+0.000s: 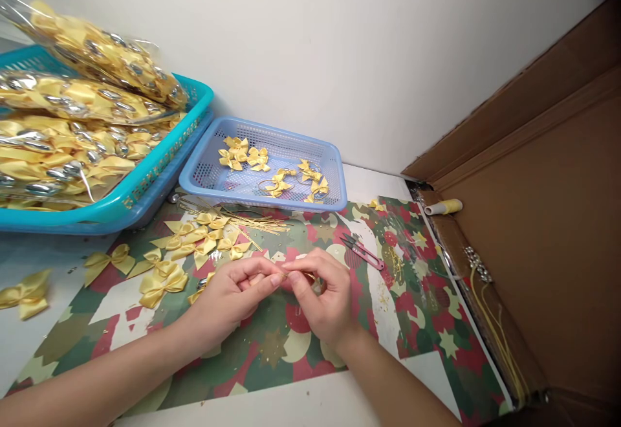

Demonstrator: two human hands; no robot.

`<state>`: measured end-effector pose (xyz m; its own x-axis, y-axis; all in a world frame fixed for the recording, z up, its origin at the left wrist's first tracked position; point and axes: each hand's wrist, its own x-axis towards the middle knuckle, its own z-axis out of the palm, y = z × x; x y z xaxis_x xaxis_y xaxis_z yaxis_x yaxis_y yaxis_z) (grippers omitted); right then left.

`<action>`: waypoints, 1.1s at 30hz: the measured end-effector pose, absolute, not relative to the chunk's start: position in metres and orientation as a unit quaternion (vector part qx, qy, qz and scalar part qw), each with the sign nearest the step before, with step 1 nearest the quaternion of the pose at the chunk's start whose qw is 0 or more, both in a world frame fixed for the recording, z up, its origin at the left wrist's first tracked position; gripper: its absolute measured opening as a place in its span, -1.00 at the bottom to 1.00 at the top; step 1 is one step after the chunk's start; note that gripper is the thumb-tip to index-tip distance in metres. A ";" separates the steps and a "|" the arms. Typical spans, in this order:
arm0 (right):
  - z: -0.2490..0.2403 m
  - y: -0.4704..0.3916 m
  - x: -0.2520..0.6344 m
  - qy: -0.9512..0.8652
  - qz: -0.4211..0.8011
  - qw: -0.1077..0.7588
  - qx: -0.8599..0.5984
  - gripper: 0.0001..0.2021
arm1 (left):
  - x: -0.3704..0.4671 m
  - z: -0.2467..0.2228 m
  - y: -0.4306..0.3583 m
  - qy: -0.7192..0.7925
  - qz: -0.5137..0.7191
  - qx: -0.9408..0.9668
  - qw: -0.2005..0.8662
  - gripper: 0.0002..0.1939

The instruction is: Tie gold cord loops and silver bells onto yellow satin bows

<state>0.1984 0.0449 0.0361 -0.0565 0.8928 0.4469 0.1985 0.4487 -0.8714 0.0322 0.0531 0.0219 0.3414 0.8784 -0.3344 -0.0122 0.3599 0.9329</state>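
Note:
My left hand (pixel 245 291) and my right hand (pixel 323 291) meet fingertip to fingertip above the patterned sheet. Both are pinched on a thin gold strand, mostly hidden by the fingers. A bit of gold shows inside the curl of my right hand. Just left of my left hand lies a yellow bow (pixel 198 292) with a silvery piece, partly covered. More yellow bows (pixel 162 283) lie to the left, beside a bundle of thin gold wires (pixel 259 221). Pink-handled thread snips (pixel 363 252) rest to the right of my right hand.
A blue basket (pixel 264 200) holding bows and rings stands behind my hands. At the left, a teal basket (pixel 145 178) is piled with bagged bows. Cardboard (pixel 543 220) walls the right side, with a thread spool (pixel 444 207) beside it.

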 end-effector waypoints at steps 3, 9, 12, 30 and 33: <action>0.033 0.047 0.198 -0.612 0.396 0.552 -0.405 -0.83 | 0.031 0.020 0.054 0.483 0.320 0.442 0.685 -0.50; 0.024 0.052 0.197 -0.494 0.515 0.586 -0.384 -0.82 | 0.031 0.018 0.056 0.457 0.331 0.418 0.712 -0.47; 0.023 0.053 0.197 -0.479 0.527 0.593 -0.376 -0.82 | 0.031 0.018 0.056 0.451 0.335 0.416 0.715 -0.47; 0.031 0.049 0.199 -0.636 0.355 0.583 -0.361 -0.85 | 0.031 0.019 0.057 0.460 0.297 0.401 0.735 -0.38; 0.031 0.047 0.197 -0.634 0.356 0.580 -0.367 -0.86 | 0.032 0.020 0.057 0.447 0.292 0.393 0.749 -0.38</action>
